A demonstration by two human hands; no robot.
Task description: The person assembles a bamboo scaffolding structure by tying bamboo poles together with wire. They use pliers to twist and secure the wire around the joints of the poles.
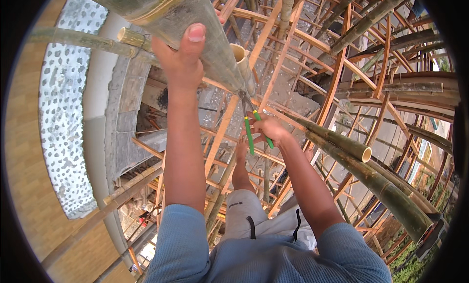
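On the scaffold, head view: a thick bamboo pole (215, 48) slanted from the far left toward the centre.
Left hand: this hand (181, 60) was wrapped round the thick pole, thumb flat along its near face; the fingers were largely hidden.
Right hand: partly curled, this hand (272, 128) held green-handled pliers (248, 134), handles spread.
Pliers: located at centre, tip against the thick pole's near end; what they gripped was too small to tell.
Second pole: an open-ended bamboo length (245, 73) stood just right of the thick one.
Right side: further bamboo poles (337, 141) ran toward the near right.
Left side: a pale, dark-spotted panel (73, 87) was noted.
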